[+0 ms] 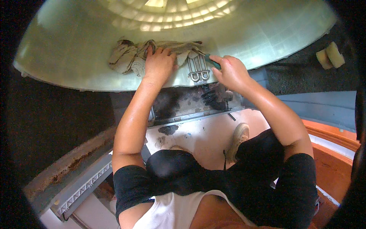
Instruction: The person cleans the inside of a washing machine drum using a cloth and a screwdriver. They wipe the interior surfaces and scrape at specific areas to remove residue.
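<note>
My left hand [160, 63] presses down on a bunched, stained beige rag [124, 55], its fingers tucked among the folds. The rag lies on a large, shiny, pale-green curved shell [85, 60]. In my right hand [231, 69] is a green-handled tool [214, 60], perhaps a screwdriver. A thin shaft runs from the handle up and left to the rag's edge, and its tip cannot be made out. Between my hands a bent-tube metal heating element [197, 68] rests on the shell near its front rim. Its upper end is under the rag.
Two pale sponge-like blocks [330, 55] sit on a dark textured surface at the right. Below the shell's rim is a dirty recess with dark, ribbed parts [214, 98]. A metal-edged frame [85, 183] lies at lower left, and orange-brown boards [331, 166] are at lower right.
</note>
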`<state>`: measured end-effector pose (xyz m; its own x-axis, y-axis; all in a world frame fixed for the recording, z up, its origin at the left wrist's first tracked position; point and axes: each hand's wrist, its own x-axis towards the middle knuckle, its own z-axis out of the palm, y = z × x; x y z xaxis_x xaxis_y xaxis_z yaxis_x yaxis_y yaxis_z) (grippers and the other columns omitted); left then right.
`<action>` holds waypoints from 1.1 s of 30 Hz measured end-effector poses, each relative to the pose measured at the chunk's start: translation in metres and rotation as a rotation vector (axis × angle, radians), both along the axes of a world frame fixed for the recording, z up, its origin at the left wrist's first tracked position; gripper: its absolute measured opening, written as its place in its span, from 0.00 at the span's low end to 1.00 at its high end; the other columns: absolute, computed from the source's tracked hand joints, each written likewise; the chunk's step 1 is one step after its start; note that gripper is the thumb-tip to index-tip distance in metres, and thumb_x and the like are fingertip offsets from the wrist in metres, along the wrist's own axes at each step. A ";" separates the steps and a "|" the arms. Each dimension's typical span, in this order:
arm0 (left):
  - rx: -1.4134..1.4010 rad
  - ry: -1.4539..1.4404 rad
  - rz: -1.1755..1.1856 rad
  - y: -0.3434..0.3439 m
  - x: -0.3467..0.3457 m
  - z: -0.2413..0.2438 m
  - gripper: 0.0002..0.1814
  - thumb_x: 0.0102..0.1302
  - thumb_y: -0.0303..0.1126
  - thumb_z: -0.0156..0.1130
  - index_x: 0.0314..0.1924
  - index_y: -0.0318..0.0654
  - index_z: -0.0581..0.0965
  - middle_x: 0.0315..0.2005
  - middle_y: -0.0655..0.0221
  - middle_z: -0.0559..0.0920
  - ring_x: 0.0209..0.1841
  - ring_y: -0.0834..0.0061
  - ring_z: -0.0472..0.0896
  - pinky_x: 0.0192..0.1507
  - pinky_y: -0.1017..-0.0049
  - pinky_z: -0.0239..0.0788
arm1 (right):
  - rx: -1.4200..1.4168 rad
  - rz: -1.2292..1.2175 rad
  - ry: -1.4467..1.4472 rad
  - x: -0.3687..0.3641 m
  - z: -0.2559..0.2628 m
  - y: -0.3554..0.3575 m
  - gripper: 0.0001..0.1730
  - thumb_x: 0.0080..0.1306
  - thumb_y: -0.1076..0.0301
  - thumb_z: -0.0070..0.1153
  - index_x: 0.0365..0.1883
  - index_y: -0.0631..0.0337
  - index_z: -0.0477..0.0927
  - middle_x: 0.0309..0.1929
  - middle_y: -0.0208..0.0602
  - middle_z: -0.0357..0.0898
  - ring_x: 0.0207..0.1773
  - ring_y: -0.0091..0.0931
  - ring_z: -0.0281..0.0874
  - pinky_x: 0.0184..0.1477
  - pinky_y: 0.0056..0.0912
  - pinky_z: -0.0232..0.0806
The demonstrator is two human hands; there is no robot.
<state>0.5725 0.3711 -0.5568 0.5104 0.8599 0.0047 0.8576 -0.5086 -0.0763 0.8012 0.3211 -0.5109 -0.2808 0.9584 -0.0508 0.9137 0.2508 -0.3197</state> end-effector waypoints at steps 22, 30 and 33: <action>0.094 -0.131 0.019 0.053 0.013 -0.004 0.10 0.60 0.32 0.49 0.38 0.49 0.77 0.34 0.65 0.80 0.41 0.62 0.79 0.41 0.59 0.66 | -0.315 0.261 -0.087 0.009 0.025 0.119 0.19 0.44 0.69 0.56 0.38 0.63 0.82 0.23 0.38 0.79 0.26 0.28 0.75 0.30 0.30 0.68; 0.293 -0.300 -0.027 0.055 0.028 -0.020 0.07 0.54 0.29 0.52 0.30 0.44 0.78 0.33 0.68 0.80 0.40 0.64 0.79 0.36 0.65 0.70 | -0.276 0.172 -0.144 0.012 0.085 0.087 0.19 0.46 0.69 0.56 0.39 0.64 0.81 0.34 0.46 0.81 0.34 0.33 0.79 0.39 0.32 0.69; 0.216 -0.371 -0.082 0.059 0.053 -0.037 0.07 0.54 0.29 0.53 0.31 0.44 0.79 0.33 0.67 0.80 0.39 0.63 0.80 0.36 0.65 0.72 | -0.023 0.168 -0.014 0.029 0.078 0.070 0.21 0.48 0.68 0.57 0.43 0.64 0.80 0.32 0.45 0.80 0.32 0.30 0.78 0.38 0.31 0.68</action>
<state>0.6253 0.4303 -0.5942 0.5069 0.7758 0.3757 0.8045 -0.5823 0.1171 0.8306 0.3908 -0.4326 -0.4365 0.8964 -0.0766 0.8636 0.3936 -0.3149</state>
